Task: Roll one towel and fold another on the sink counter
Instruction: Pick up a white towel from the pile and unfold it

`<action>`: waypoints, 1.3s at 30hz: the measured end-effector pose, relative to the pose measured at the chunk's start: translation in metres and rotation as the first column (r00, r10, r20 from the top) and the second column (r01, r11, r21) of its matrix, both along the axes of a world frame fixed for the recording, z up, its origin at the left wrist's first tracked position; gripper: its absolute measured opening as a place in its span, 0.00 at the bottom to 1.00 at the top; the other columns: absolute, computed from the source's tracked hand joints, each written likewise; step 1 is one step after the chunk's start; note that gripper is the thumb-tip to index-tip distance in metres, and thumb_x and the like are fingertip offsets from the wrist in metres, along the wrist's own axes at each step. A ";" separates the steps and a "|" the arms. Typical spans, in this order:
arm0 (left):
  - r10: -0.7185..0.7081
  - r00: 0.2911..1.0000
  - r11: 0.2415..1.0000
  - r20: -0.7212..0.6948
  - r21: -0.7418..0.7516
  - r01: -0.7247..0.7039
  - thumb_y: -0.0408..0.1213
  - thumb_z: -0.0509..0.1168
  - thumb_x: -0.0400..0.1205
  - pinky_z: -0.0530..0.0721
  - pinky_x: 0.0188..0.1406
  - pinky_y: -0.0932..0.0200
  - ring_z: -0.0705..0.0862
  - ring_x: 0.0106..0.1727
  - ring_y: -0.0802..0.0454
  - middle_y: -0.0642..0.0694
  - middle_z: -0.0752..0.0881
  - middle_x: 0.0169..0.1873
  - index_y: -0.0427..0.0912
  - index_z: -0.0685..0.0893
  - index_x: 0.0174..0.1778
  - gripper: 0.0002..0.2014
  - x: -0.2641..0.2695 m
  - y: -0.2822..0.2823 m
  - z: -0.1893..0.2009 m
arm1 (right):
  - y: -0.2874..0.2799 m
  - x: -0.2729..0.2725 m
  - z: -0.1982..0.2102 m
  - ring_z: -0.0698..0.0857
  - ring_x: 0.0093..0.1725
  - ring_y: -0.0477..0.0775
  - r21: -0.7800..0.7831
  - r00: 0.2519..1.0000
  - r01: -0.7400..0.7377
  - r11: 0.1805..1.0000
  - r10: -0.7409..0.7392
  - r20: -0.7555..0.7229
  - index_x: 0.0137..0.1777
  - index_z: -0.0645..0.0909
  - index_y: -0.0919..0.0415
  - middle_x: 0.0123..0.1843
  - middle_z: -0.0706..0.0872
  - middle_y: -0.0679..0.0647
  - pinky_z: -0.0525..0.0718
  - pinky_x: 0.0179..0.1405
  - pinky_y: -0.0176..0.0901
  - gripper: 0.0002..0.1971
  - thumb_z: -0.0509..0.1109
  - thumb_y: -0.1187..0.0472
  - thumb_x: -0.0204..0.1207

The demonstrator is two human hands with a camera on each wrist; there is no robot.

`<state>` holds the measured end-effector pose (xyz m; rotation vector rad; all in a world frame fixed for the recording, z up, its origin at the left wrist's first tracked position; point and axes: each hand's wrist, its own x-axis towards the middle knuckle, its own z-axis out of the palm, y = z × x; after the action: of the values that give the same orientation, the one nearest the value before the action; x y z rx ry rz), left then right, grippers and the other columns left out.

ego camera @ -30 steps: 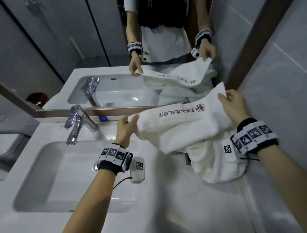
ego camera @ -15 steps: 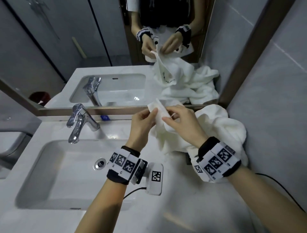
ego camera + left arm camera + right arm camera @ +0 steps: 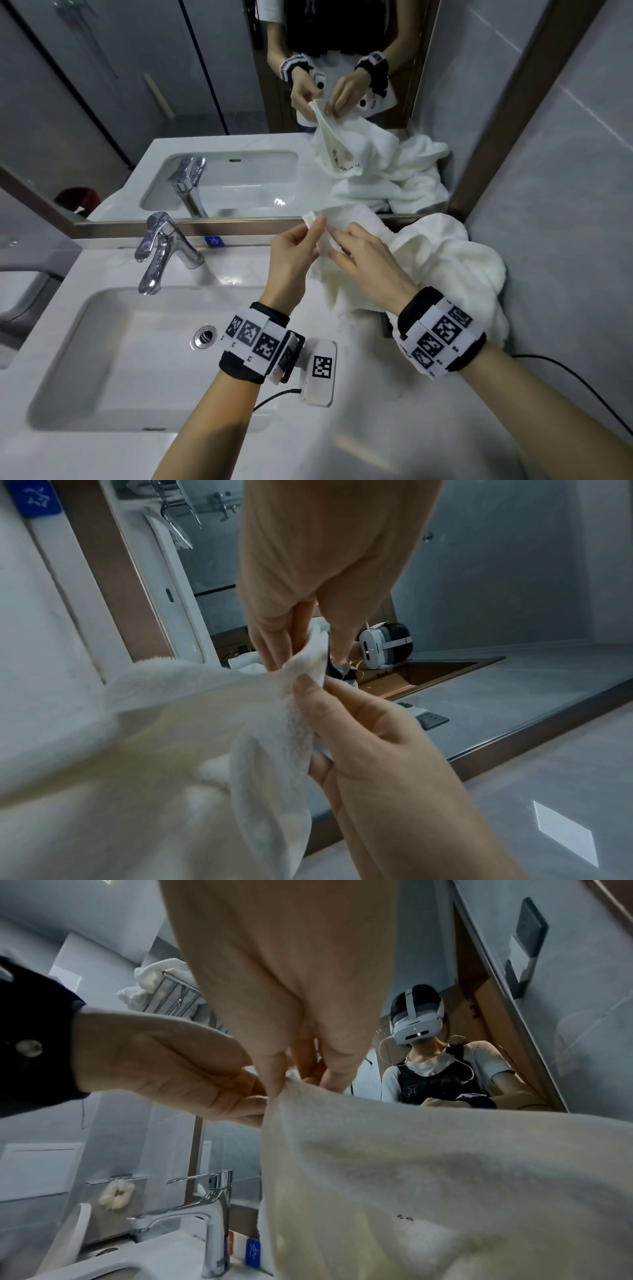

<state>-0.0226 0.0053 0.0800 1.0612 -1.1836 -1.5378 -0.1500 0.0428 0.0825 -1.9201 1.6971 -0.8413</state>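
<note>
A white towel (image 3: 346, 277) hangs from both hands above the counter (image 3: 359, 431), right of the basin. My left hand (image 3: 313, 236) pinches one corner between thumb and fingers. My right hand (image 3: 342, 246) pinches the towel edge right beside it, the two hands touching. In the left wrist view the left hand (image 3: 291, 647) and right hand (image 3: 308, 688) meet on the same folded towel corner (image 3: 308, 664). The right wrist view has the right hand (image 3: 291, 1080) and left hand (image 3: 250, 1096) pinching the towel (image 3: 428, 1164). More white towelling (image 3: 455, 270) is heaped in the right corner; I cannot tell where one towel ends.
A chrome faucet (image 3: 161, 253) stands behind the white sink basin (image 3: 113, 370) on the left. The mirror (image 3: 308, 102) runs along the back and a grey wall (image 3: 565, 240) closes the right side. A black cable (image 3: 575, 380) lies on the counter at right.
A second ago my hands held the towel stretched wide apart. They have come together, joining the towel's corners in front of the mirror; the towel now hangs doubled below them.
</note>
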 end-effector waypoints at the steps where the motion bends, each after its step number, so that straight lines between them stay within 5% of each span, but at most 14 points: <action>1: 0.002 1.000 1.000 0.020 -0.002 -0.002 0.39 0.64 0.83 0.81 0.60 0.46 0.84 0.48 0.40 0.29 0.86 0.44 0.24 0.85 0.48 0.17 0.000 0.000 0.000 | 0.001 0.001 0.000 0.74 0.37 0.41 0.014 0.999 -0.034 0.999 0.034 0.015 0.73 0.74 0.56 0.39 0.67 0.41 0.69 0.43 0.30 0.19 0.61 0.57 0.83; 5: 0.077 0.991 0.997 0.111 0.014 -0.079 0.27 0.56 0.83 0.74 0.46 0.47 0.75 0.41 0.40 0.32 0.77 0.37 0.21 0.78 0.37 0.13 0.003 -0.006 0.000 | 0.004 -0.014 -0.002 0.79 0.58 0.47 0.096 0.988 -0.149 0.984 0.151 -0.012 0.78 0.68 0.48 0.58 0.81 0.46 0.77 0.62 0.41 0.26 0.66 0.56 0.80; 8: 0.184 0.976 0.982 0.117 0.030 -0.189 0.26 0.51 0.83 0.68 0.37 0.52 0.69 0.40 0.42 0.36 0.72 0.37 0.34 0.76 0.41 0.09 0.012 -0.015 0.008 | -0.004 -0.043 -0.007 0.75 0.67 0.54 0.118 0.984 -0.032 0.993 0.052 -0.169 0.75 0.69 0.48 0.65 0.79 0.48 0.73 0.68 0.51 0.29 0.71 0.52 0.75; 11: 0.240 0.967 0.971 0.089 -0.024 -0.238 0.26 0.49 0.83 0.72 0.31 0.57 0.75 0.33 0.48 0.38 0.74 0.31 0.34 0.75 0.37 0.13 0.027 -0.030 0.023 | -0.019 -0.079 -0.013 0.70 0.73 0.57 0.219 0.956 0.095 0.971 -0.028 -0.291 0.75 0.70 0.50 0.72 0.74 0.53 0.69 0.72 0.58 0.36 0.77 0.47 0.67; 14: 0.294 0.954 0.954 0.055 -0.078 -0.290 0.24 0.50 0.81 0.78 0.28 0.66 0.80 0.32 0.58 0.42 0.78 0.34 0.28 0.78 0.42 0.11 0.043 -0.051 0.045 | -0.026 -0.103 -0.027 0.73 0.72 0.54 0.378 0.972 0.042 0.925 0.050 -0.231 0.73 0.71 0.50 0.70 0.77 0.50 0.72 0.69 0.47 0.37 0.80 0.48 0.64; 16: 0.383 0.918 0.921 -0.097 -0.037 -0.388 0.20 0.50 0.76 0.80 0.31 0.65 0.82 0.33 0.58 0.45 0.81 0.34 0.34 0.79 0.37 0.13 0.052 -0.066 0.060 | -0.023 -0.108 -0.037 0.76 0.68 0.52 0.521 0.968 0.023 0.853 0.111 -0.225 0.74 0.69 0.50 0.69 0.78 0.48 0.73 0.66 0.41 0.41 0.81 0.47 0.61; 18: 0.449 0.857 0.886 -0.254 0.000 -0.464 0.21 0.50 0.76 0.82 0.36 0.61 0.84 0.38 0.53 0.44 0.83 0.36 0.35 0.82 0.38 0.15 0.061 -0.081 0.072 | -0.020 -0.111 -0.048 0.78 0.64 0.53 0.576 0.948 0.049 0.816 0.145 -0.285 0.70 0.71 0.51 0.64 0.78 0.49 0.76 0.66 0.47 0.39 0.82 0.45 0.59; 21: 0.530 0.771 0.828 -0.354 0.018 -0.561 0.24 0.51 0.80 0.85 0.43 0.57 0.85 0.45 0.47 0.39 0.86 0.41 0.31 0.83 0.48 0.14 0.078 -0.098 0.087 | -0.016 -0.119 -0.054 0.79 0.55 0.54 0.528 0.894 0.125 0.840 0.135 -0.427 0.51 0.72 0.48 0.52 0.78 0.49 0.78 0.57 0.53 0.23 0.79 0.47 0.61; 23: 0.581 0.679 0.784 -0.449 0.083 -0.615 0.24 0.52 0.82 0.87 0.36 0.58 0.89 0.36 0.49 0.41 0.89 0.31 0.29 0.83 0.45 0.13 0.092 -0.108 0.095 | -0.015 -0.127 -0.052 0.81 0.56 0.57 0.509 0.853 0.190 0.840 0.115 -0.509 0.48 0.73 0.49 0.51 0.81 0.52 0.76 0.52 0.51 0.15 0.74 0.48 0.66; 25: 0.596 0.623 0.762 -0.508 0.113 -0.637 0.21 0.52 0.80 0.89 0.33 0.54 0.90 0.30 0.48 0.42 0.89 0.25 0.30 0.83 0.40 0.13 0.103 -0.116 0.100 | -0.015 -0.136 -0.049 0.79 0.63 0.62 0.510 0.867 0.229 0.829 0.065 -0.495 0.58 0.76 0.53 0.59 0.82 0.57 0.77 0.54 0.50 0.17 0.70 0.49 0.73; 28: 0.582 0.651 0.780 -0.488 0.106 -0.617 0.18 0.51 0.76 0.90 0.40 0.49 0.90 0.33 0.46 0.41 0.89 0.26 0.29 0.83 0.40 0.15 0.106 -0.118 0.094 | -0.022 -0.147 -0.030 0.77 0.65 0.64 0.417 0.910 0.257 0.872 -0.074 -0.407 0.64 0.74 0.62 0.65 0.80 0.63 0.75 0.59 0.50 0.19 0.66 0.53 0.78; 32: 0.555 0.730 0.817 -0.399 0.100 -0.567 0.19 0.51 0.76 0.87 0.37 0.56 0.86 0.36 0.48 0.39 0.85 0.35 0.28 0.82 0.44 0.13 0.094 -0.116 0.077 | -0.025 -0.146 0.014 0.82 0.48 0.60 0.223 0.974 0.203 0.953 -0.173 -0.145 0.49 0.77 0.61 0.48 0.85 0.60 0.75 0.41 0.48 0.09 0.67 0.55 0.76; 34: 0.514 0.774 0.850 -0.371 0.097 -0.518 0.19 0.51 0.74 0.83 0.31 0.59 0.83 0.33 0.49 0.40 0.81 0.32 0.29 0.81 0.41 0.12 0.084 -0.113 0.070 | -0.023 -0.137 0.032 0.79 0.38 0.52 0.223 0.991 0.128 0.966 -0.114 -0.074 0.40 0.75 0.52 0.38 0.83 0.51 0.72 0.34 0.45 0.05 0.69 0.54 0.72; 39: 0.279 0.906 0.956 -0.318 -0.001 -0.295 0.22 0.52 0.67 0.75 0.36 0.57 0.78 0.38 0.47 0.39 0.77 0.36 0.32 0.81 0.37 0.13 0.052 -0.099 0.071 | -0.011 -0.096 0.034 0.77 0.37 0.39 0.435 0.951 -0.189 0.880 0.275 -0.144 0.38 0.71 0.47 0.36 0.76 0.41 0.76 0.41 0.38 0.10 0.71 0.54 0.72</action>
<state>0.0294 -0.0940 0.1508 0.8726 -0.8002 -1.3758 -0.2463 0.0319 0.1162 -1.8974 1.5539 -0.1725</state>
